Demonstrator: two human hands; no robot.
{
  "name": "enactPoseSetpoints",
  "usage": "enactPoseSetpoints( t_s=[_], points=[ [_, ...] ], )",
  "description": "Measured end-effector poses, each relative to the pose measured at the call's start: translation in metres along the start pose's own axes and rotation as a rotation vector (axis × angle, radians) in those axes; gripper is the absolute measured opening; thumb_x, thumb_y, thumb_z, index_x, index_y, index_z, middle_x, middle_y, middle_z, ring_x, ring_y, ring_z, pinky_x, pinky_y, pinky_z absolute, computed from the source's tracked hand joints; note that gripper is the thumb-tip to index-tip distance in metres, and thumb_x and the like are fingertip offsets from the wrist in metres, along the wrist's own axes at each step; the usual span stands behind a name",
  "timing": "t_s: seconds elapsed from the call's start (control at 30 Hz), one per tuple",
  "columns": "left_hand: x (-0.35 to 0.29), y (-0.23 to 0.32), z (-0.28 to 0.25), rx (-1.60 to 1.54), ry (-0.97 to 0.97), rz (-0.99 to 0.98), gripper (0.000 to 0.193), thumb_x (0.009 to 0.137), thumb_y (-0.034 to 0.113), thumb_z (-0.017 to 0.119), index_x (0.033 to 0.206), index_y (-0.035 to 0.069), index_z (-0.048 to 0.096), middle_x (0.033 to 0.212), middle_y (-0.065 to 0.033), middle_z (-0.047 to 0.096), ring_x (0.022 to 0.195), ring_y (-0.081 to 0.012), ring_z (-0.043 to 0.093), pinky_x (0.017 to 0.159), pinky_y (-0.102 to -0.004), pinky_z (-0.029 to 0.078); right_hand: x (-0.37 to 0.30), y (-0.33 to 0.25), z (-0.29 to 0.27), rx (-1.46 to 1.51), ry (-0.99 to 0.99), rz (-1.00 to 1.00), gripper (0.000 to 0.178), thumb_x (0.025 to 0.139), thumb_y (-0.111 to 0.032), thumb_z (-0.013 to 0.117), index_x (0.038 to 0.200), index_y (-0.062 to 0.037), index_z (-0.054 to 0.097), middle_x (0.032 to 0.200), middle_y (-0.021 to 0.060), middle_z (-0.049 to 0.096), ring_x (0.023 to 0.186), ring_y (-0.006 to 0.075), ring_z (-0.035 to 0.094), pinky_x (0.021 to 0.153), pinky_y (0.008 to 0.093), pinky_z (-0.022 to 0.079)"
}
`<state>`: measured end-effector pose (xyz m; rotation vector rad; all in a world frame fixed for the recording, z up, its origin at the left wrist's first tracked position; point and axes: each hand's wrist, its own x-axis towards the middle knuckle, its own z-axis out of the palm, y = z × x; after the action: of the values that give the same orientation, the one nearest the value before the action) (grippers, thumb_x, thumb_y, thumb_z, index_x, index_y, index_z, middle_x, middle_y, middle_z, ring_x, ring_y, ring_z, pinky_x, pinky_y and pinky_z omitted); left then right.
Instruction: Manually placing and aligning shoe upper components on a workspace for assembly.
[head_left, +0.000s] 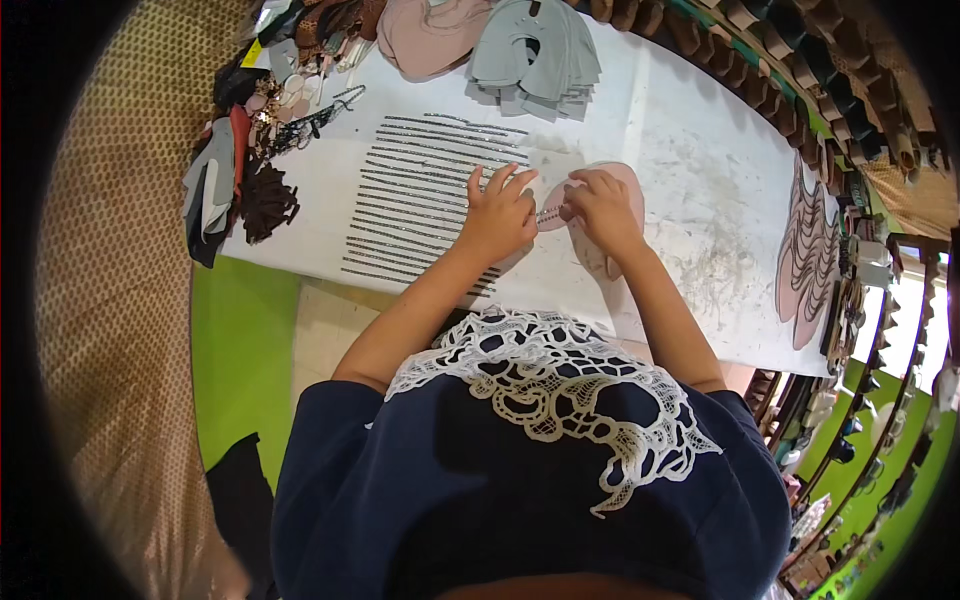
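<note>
One pink piece [630, 184] lies under the right fingers [597, 184]. Beyond them sit one pink stack [425, 45] and one grey stack [500, 80]. Over a dozen strips [412, 189], mostly left of the left fingers [497, 182], line one tabletop [690, 180].

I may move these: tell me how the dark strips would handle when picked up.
The dark strips are probably floppy, since similar dark lines curve across the pink pieces at right. They look thin, so are likely light.
</note>
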<state>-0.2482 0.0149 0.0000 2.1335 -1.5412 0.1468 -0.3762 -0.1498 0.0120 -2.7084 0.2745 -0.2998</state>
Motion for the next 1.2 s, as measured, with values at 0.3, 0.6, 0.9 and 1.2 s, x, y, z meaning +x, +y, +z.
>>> enactPoseSetpoints(
  t_s=[0.3,0.6,0.9,1.2],
  points=[
    [-0.018,0.03,0.02,0.101,-0.054,-0.164,0.007,0.069,0.02,0.068,0.072,0.015,0.065,0.128,-0.0011,0.052,0.125,-0.0259,0.04,0.104,-0.0604,0.015,-0.022,0.021,0.006,0.055,0.008,-0.124,0.018,0.074,-0.015,0.069,0.091,-0.0118,0.063,0.114,-0.0004,0.056,0.112,0.021,0.049,0.093,0.0407,0.035],
    [-0.012,0.049,0.006,0.058,-0.104,-0.253,0.004,0.072,0.017,0.066,0.073,0.013,0.066,0.128,-0.0047,0.052,0.128,-0.0273,0.037,0.103,-0.0623,0.014,-0.025,0.027,0.01,0.076,0.052,-0.141,0.014,0.076,-0.018,0.068,0.088,-0.0132,0.062,0.111,-0.0036,0.058,0.111,0.0182,0.05,0.096,0.0418,0.033],
    [-0.015,0.051,0.007,0.155,-0.091,-0.302,0.004,0.072,0.019,0.066,0.071,0.015,0.065,0.131,-0.0028,0.05,0.128,-0.027,0.037,0.102,-0.0637,0.012,-0.029,0.022,0.012,0.029,0.039,-0.125,0.014,0.077,-0.019,0.069,0.089,-0.0159,0.061,0.11,-0.0054,0.058,0.112,0.0166,0.049,0.098,0.0458,0.03],
    [-0.013,0.053,0.003,0.199,-0.138,-0.272,0.005,0.071,0.019,0.068,0.069,0.016,0.064,0.13,-0.0014,0.051,0.125,-0.0255,0.04,0.101,-0.0635,0.013,-0.034,0.02,0.023,-0.005,0.075,-0.09,0.014,0.078,-0.019,0.069,0.089,-0.0164,0.06,0.11,-0.0061,0.058,0.112,0.0168,0.049,0.099,0.0466,0.029]
  ],
)
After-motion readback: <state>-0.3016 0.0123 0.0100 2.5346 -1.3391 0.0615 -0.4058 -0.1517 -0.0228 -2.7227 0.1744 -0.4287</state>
